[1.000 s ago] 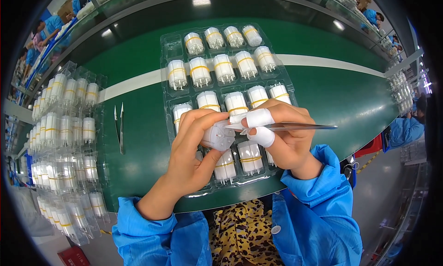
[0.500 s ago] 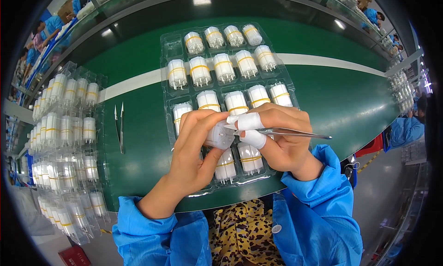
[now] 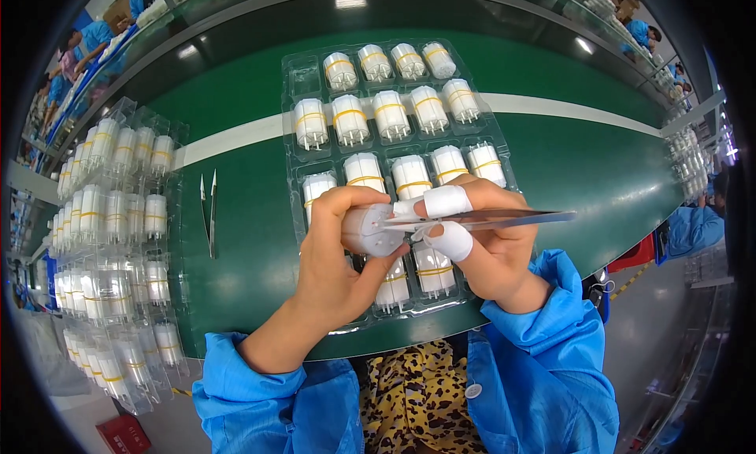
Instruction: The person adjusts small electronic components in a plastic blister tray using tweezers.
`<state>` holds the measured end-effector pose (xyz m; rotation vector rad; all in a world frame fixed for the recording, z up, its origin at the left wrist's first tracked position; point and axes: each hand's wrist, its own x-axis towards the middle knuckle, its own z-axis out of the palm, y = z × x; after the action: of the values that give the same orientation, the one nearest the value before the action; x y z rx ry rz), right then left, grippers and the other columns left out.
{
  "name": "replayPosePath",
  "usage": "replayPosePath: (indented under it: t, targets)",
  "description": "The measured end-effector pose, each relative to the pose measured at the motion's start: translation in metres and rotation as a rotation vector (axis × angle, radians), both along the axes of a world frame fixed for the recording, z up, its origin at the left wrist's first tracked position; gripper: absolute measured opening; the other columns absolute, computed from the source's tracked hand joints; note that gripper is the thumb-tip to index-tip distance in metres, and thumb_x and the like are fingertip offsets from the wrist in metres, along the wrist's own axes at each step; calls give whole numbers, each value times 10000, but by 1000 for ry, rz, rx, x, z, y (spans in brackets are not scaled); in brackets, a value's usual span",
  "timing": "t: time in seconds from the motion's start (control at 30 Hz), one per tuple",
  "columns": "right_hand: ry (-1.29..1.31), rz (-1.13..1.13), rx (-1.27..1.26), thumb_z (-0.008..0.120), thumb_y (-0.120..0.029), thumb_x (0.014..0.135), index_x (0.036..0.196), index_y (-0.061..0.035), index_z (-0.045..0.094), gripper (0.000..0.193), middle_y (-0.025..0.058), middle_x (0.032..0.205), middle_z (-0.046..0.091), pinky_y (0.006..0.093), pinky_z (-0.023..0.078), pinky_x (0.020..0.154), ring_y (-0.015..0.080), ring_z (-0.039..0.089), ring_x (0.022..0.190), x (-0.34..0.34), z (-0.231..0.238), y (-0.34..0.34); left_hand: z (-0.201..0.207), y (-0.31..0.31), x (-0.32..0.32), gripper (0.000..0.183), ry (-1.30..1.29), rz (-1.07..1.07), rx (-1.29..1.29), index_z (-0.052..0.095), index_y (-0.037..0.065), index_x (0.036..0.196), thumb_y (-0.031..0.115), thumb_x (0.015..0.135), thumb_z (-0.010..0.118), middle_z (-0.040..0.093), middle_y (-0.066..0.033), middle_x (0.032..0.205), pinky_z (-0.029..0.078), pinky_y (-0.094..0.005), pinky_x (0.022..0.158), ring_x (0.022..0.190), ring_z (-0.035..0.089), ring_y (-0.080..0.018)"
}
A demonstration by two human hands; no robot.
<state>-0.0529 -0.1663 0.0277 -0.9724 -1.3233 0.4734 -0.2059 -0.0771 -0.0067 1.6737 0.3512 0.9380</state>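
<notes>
Now my left hand (image 3: 335,257) grips the white cylinder (image 3: 370,230), end face pointing right; my right hand (image 3: 480,245) pinches tweezers (image 3: 488,218) lying horizontal, tips touching that face.

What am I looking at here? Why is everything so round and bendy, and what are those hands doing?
The camera sits on a person's head and looks down, and its wide lens bends straight edges. The left hand holds a small white cylinder end-on. The right hand, with white tape on two fingers, holds metal tweezers whose tips touch that cylinder. Under the hands, on a green table, lies a clear plastic tray with rows of white cylinders banded in yellow. More such trays lie to the left, beside spare tweezers.
</notes>
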Motion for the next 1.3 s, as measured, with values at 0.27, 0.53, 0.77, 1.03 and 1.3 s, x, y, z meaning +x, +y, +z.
replayPosePath:
  t: [0.27, 0.53, 0.77, 1.03, 1.3]
  targets:
    - [33, -36, 4, 631, 60, 803, 1017, 53, 621, 214, 153, 927, 656, 279, 513, 754, 189, 645, 875, 0, -2, -1, 6, 11, -5, 571, 166, -17, 397, 437, 2, 1257, -147, 726, 583, 400, -155, 1218, 488, -298, 856, 1098, 488, -231]
    - [60, -50, 11, 633, 66, 804, 1013, 53, 621, 210, 149, 929, 659, 275, 510, 734, 180, 644, 859, -1, -3, -1, 7, 8, -1, 583, 109, 78, 415, 504, 25, 1187, -114, 638, 639, 499, -169, 1121, 399, -391, 849, 996, 481, -335]
    - [-28, -84, 32, 642, 49, 802, 1009, 40, 638, 208, 143, 888, 673, 273, 510, 691, 180, 651, 801, 1, -2, -1, 8, 10, -1, 576, 101, 79, 432, 512, 29, 1184, -113, 640, 640, 505, -166, 1114, 406, -388, 842, 989, 483, -334]
    - [-54, -69, 12, 653, 42, 792, 991, 20, 657, 199, 142, 869, 675, 263, 506, 660, 177, 653, 773, 3, 0, 0, 10, 10, -3, 589, 139, 47, 400, 516, 25, 1197, -108, 638, 645, 501, -164, 1114, 412, -376, 844, 1000, 485, -329]
    - [-77, -52, -5, 666, 37, 778, 980, 25, 659, 202, 146, 858, 674, 267, 510, 645, 185, 659, 752, 6, 0, -1, 13, 11, -6, 592, 194, 6, 435, 506, 14, 1248, -113, 682, 624, 479, -153, 1136, 454, -311, 782, 994, 506, -271]
